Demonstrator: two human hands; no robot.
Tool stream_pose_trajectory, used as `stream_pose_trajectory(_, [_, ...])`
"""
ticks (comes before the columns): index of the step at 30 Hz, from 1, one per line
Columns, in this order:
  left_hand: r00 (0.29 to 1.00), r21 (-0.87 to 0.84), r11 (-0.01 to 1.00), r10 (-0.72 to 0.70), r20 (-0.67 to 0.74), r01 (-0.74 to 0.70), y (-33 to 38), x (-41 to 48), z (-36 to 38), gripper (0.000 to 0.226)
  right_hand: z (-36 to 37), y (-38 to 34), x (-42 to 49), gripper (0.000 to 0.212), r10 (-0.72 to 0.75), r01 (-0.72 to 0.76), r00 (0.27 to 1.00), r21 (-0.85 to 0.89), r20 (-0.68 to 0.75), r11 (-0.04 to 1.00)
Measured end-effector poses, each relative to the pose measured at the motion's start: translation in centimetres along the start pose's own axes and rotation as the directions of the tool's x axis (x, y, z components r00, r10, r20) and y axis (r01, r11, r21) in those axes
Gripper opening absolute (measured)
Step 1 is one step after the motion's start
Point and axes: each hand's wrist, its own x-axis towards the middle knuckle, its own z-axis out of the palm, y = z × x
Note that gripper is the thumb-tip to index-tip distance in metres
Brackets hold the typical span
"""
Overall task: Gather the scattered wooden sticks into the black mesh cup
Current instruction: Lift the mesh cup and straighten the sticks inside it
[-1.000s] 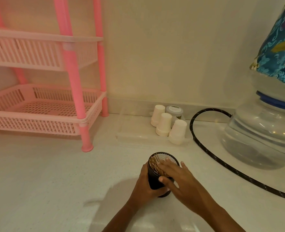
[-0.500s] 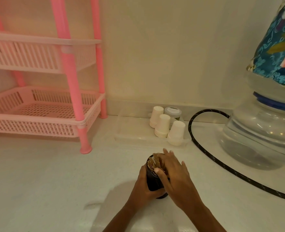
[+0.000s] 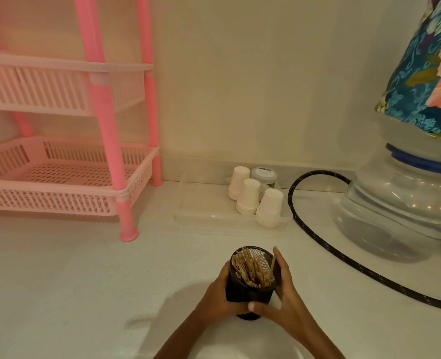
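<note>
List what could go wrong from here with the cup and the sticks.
1. One wooden stick leans against the rim by the right hand, apart from the bundle; it could slip out onto the counter.
2. The black mesh cup looks tilted between both hands; if the left hand loosens, the wooden sticks may spill.

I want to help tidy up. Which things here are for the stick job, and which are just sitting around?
For the job: mesh cup, sticks, left hand, right hand.

Just sitting around: pink rack, paper cups, jar, clear tray, black cord, water bottle.
</note>
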Motion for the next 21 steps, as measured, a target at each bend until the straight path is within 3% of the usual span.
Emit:
stream_pose_trajectory(5, [0.995, -0.001, 1.0, -0.021, 0.094, 0.021, 0.3, 0.0, -0.1, 0.08, 0.9, 1.4, 1.3, 0.112, -0.008, 0.014, 0.993, 0.048, -0.119, 0.999])
stream_pose_trajectory(10, [1.0, 0.109, 0.994, -0.012, 0.022, 0.01, 0.3, -0.2, 0.4, 0.079, -0.3, 0.8, 2.5, 0.098, 0.019, 0.014, 0.898, 0.071, -0.44, 0.997])
stream_pose_trajectory(13, [0.999, 0.08, 0.996, -0.036, -0.02, 0.037, 0.0, 0.0, 0.2, 0.068, -0.8, 0.6, 2.7, 0.096, -0.037, 0.02, 0.934, -0.052, -0.355, 0.998])
stream_pose_trajectory(16, [0.997, 0.043, 0.998, -0.035, -0.061, 0.038, 0.2, 0.0, -0.1, 0.063, -1.2, 0.5, 2.9, 0.095, -0.064, 0.052, 0.914, -0.041, -0.401, 0.998])
stream_pose_trajectory(19, [0.998, 0.052, 0.998, -0.024, -0.061, 0.027, 0.2, -0.2, 0.0, 0.067, -1.0, 0.2, 3.0, 0.094, -0.073, 0.048, 0.944, -0.087, -0.321, 0.995])
stream_pose_trajectory(21, [0.999, 0.129, 0.992, 0.001, -0.048, 0.006, 0.5, -0.3, 0.3, 0.072, -0.6, -0.2, 3.2, 0.094, -0.061, 0.055, 0.907, -0.027, -0.416, 0.998])
